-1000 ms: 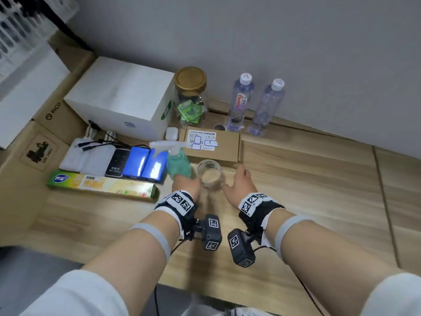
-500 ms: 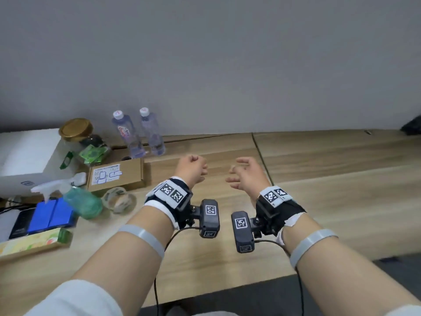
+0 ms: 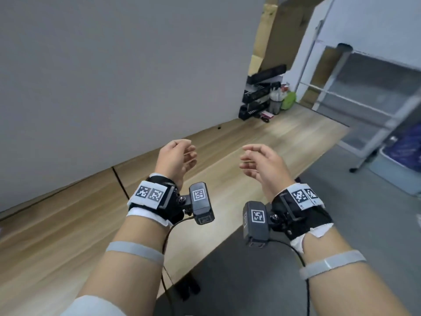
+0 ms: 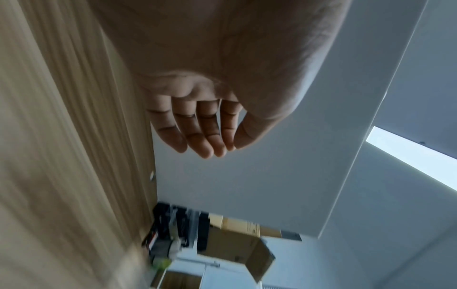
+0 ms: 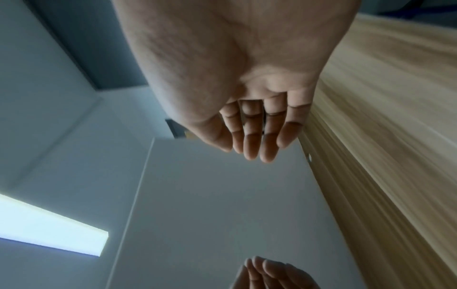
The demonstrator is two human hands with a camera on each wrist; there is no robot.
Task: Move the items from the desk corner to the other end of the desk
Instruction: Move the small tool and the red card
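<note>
1. The left hand (image 3: 176,159) hovers above the wooden worktop (image 3: 57,236) at centre frame, its fingers (image 4: 197,133) loosely curled and holding nothing.
2. The right hand (image 3: 262,165) hangs level with it, just right of centre, fingers (image 5: 252,133) relaxed and likewise empty.
3. The palms face each other, well apart.
4. The items to be moved appear in no view.
5. At upper right of the head view, black trays (image 3: 259,92) and a green bag (image 3: 288,100) crowd the worktop's far end, beside tall cardboard (image 3: 273,30).
</note>
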